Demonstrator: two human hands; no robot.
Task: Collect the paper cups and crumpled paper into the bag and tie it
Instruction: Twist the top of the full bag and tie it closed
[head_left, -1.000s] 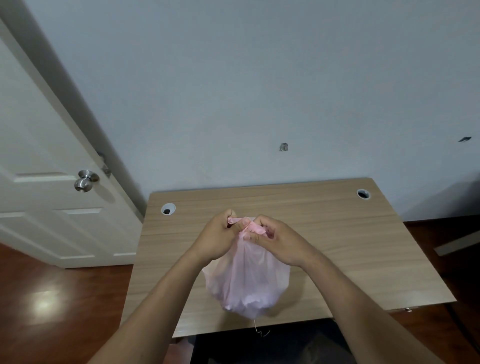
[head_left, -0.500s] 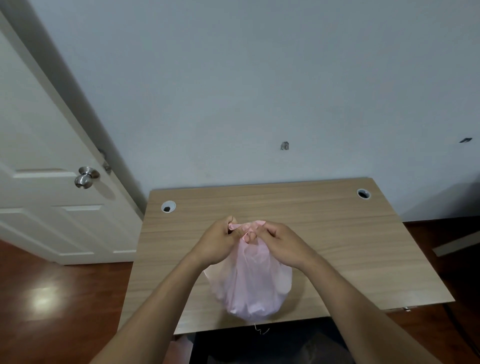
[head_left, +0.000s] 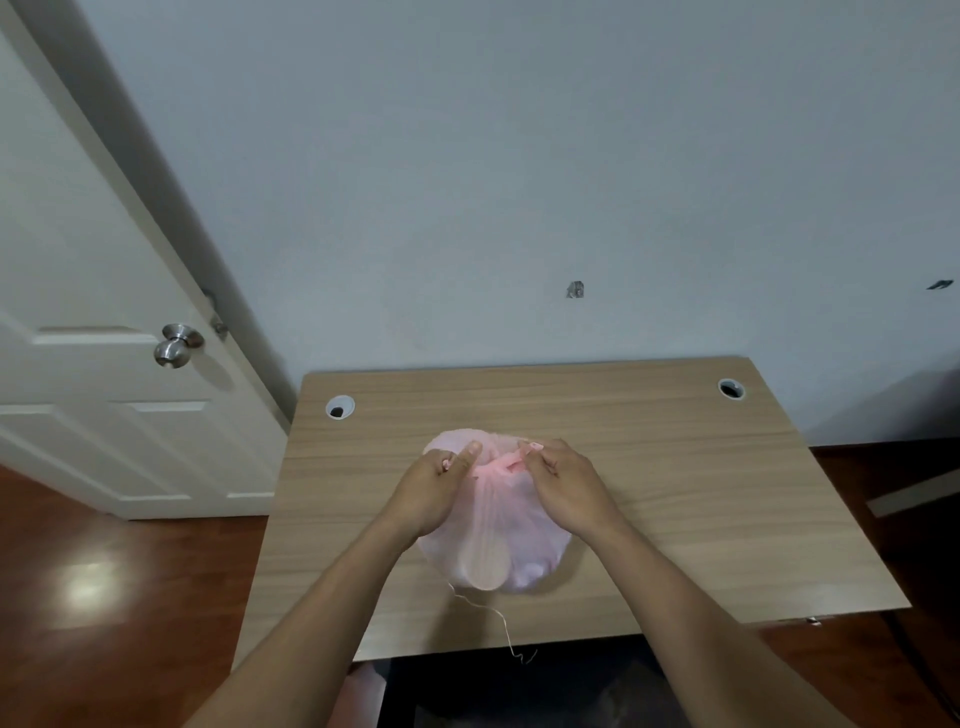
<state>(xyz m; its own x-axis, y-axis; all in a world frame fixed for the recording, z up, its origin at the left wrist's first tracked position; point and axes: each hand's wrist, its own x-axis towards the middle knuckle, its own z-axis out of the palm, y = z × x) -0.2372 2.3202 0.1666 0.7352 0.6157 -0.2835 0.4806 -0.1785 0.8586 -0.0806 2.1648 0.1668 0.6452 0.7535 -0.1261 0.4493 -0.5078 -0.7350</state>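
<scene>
Head view. Bag (head_left: 493, 540), pink and thin, sits on the desk (head_left: 701, 493) near its centre, bulging full; what it contains cannot be told through the film. Left hand (head_left: 431, 493) lies at the bag's 9 o'clock side, fingers clenched on a strip of the gathered top, thumb extended toward 1 o'clock. Right hand (head_left: 566, 486) lies at the bag's 3 o'clock side, fingertips pinched on the other strip of the top. Between the two hands the plastic is drawn into a tight reddish bunch at the bag's 12 o'clock edge. Whether a knot is complete cannot be told. Both forearms run in from 6 o'clock. A thin thread (head_left: 493, 618) trails from the bag's 6 o'clock side across the desk and over its near edge. Two cable holes are set in the far corners of the desk, at 10 (head_left: 340, 407) and 2 o'clock (head_left: 731, 388). A white door (head_left: 78, 415) with a metal knob (head_left: 174, 349) stands at 9 o'clock of the desk.
</scene>
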